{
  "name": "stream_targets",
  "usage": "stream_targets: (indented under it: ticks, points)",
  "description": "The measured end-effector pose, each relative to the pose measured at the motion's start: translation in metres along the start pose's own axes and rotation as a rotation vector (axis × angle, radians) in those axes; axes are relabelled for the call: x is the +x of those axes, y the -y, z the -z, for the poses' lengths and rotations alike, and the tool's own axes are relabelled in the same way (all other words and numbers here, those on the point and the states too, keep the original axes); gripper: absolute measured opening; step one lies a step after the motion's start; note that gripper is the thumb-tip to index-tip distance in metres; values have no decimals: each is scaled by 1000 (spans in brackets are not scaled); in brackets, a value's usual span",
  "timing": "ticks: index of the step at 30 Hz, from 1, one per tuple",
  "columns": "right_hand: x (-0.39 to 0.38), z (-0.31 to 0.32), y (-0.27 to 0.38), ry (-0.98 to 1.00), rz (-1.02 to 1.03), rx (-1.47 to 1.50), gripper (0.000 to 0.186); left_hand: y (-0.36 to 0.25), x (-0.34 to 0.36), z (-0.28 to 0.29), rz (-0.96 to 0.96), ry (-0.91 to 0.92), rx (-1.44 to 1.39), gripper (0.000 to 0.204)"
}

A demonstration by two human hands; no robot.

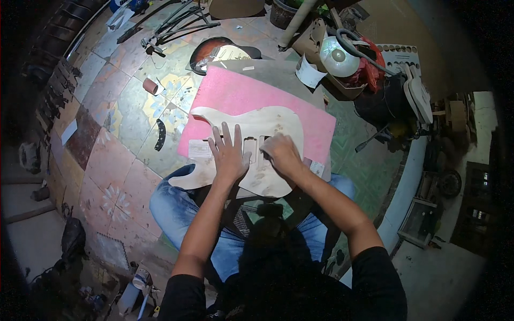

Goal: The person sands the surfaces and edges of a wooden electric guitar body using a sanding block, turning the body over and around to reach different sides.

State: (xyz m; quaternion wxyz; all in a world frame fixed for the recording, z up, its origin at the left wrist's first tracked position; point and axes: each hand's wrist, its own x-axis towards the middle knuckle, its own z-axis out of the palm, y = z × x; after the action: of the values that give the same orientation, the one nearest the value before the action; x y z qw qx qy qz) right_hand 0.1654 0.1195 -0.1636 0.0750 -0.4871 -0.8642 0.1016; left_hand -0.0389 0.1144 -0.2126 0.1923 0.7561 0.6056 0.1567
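Note:
An unpainted, pale wooden electric guitar body (262, 120) lies flat across a pink sheet (225, 88), with routed cavities in its middle and brownish smudges on its face. My left hand (230, 159) rests flat on the wood left of the cavities, fingers spread. At the right-hand cavity my right hand (282, 155) is closed, its fingers curled down to the edge and slightly smeared by motion. Something dark shows under those fingertips; whether it is a held piece or the cavity's shadow, I cannot make out.
A sunburst guitar body (203, 56) lies beyond the sheet. On the tiled floor sit a roll of brown abrasive paper (151, 86) and a dark curved strip (160, 134). A box with a pale round object (339, 58) stands far right; a black metal stand (179, 29) lies far left.

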Motion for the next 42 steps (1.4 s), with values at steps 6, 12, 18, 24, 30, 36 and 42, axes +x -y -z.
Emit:
stream_targets:
  ticks: [6, 12, 18, 24, 30, 36, 42]
  points:
    - [-15, 25, 1, 247, 92, 115, 17, 3, 1, 8, 16, -2, -7, 85]
    - [-65, 56, 8, -94, -353, 555, 15, -56, -27, 25, -299, -43, -1, 67]
    - [-139, 11, 38, -251, -598, 858, 22, -72, -66, -2, -149, -144, 235, 82]
    - [-176, -14, 39, -453, -727, 1125, 21, -103, -65, -11, -155, -89, 358, 78]
    - [-168, -19, 38, -447, -698, 1249, 22, -80, -59, 10, 3, 119, -46, 69]
    - [-187, -45, 23, 199, -521, 948, 20, -62, -116, -14, -243, 159, 223, 95]
    - [-186, -45, 25, 170, -566, 898, 23, -1, -110, -2, 432, -155, 160, 99]
